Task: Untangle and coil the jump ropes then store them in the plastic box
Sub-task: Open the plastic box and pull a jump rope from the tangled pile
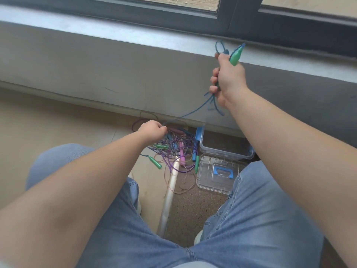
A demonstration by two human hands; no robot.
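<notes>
A blue jump rope (190,111) stretches taut between both hands. The right hand (228,78), raised at 1 o'clock, grips its green handle (236,56) with coiled loops; the left hand (152,130) pinches the cord lower down. Beneath, at 6 o'clock, the tangled ropes (173,149) lie on the floor (48,117), just beside the open plastic box (224,149) and its lid (218,174).

One head-worn wide-angle view looks steeply down past the knees at the nearby floor (58,117).

No readable text, label, brand, number or sign shows on anything here.
</notes>
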